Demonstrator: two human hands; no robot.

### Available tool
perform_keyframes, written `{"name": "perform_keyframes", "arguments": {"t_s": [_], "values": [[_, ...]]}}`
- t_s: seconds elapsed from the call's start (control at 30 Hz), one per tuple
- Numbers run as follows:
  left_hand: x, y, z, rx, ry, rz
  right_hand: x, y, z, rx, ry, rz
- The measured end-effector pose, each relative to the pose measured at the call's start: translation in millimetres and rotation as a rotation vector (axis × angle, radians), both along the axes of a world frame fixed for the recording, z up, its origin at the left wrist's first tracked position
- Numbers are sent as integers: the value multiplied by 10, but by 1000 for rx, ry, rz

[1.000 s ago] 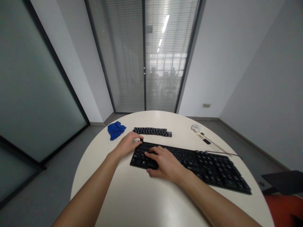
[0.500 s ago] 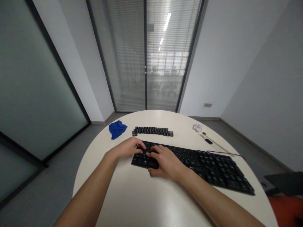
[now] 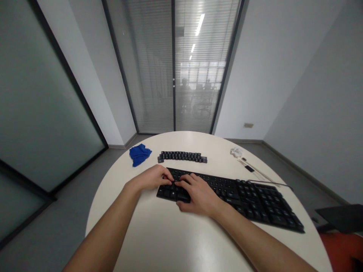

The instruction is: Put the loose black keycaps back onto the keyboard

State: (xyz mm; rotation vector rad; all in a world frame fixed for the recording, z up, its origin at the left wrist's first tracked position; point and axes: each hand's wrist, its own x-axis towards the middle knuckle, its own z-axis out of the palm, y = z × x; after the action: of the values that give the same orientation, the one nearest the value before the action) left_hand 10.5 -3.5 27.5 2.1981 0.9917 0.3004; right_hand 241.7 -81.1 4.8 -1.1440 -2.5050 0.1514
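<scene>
A black keyboard (image 3: 224, 187) lies at a slant across the table, its left end under my hands. My left hand (image 3: 154, 177) is at that end, thumb and forefinger drawn together over the keys in a pinch. Whatever is between those fingertips is too small to make out. Beside it, my right hand (image 3: 198, 194) rests on the keyboard, fingers stretched over the keys and thumb apart at the front edge. Behind the keyboard, loose black keycaps (image 3: 181, 156) stand in close rows. Both hands cover part of the keys.
A crumpled blue cloth (image 3: 140, 154) lies at the back left of the round white table (image 3: 159, 241). At the right are a clear crumpled plastic piece (image 3: 236, 152), thin sticks (image 3: 263, 174) and a small black-ended tool (image 3: 249, 169). The keyboard cable (image 3: 278, 184) runs along the right side.
My left thumb and forefinger have come closer together over the keys. The right hand stays nearly in place, and the whole view has shifted slightly.
</scene>
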Motion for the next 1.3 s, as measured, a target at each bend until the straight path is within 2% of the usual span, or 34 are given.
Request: {"name": "perform_keyframes", "arguments": {"t_s": [0.13,0.4,0.67,0.87,1.07,1.17,1.3], "values": [[-6,2,-3,-7,-10,-24,-1,-1,-4,-3,-2,-1],[27,-30,51,18,20,30,-3,-12,-1,1,-6,-5],[58,-76,103,214,187,43,-7,-17,-8,5,6,-11],[34,-88,100,124,153,44,-9,-25,13,5,-9,5],[7,-28,48,25,27,54,-23,-34,26,-1,-51,-4],[-15,33,17,146,-31,94,-30,-37,43,-3,-61,-11],[-104,177,-100,458,-65,309,-45,-41,69,-2,-68,-25]]}}
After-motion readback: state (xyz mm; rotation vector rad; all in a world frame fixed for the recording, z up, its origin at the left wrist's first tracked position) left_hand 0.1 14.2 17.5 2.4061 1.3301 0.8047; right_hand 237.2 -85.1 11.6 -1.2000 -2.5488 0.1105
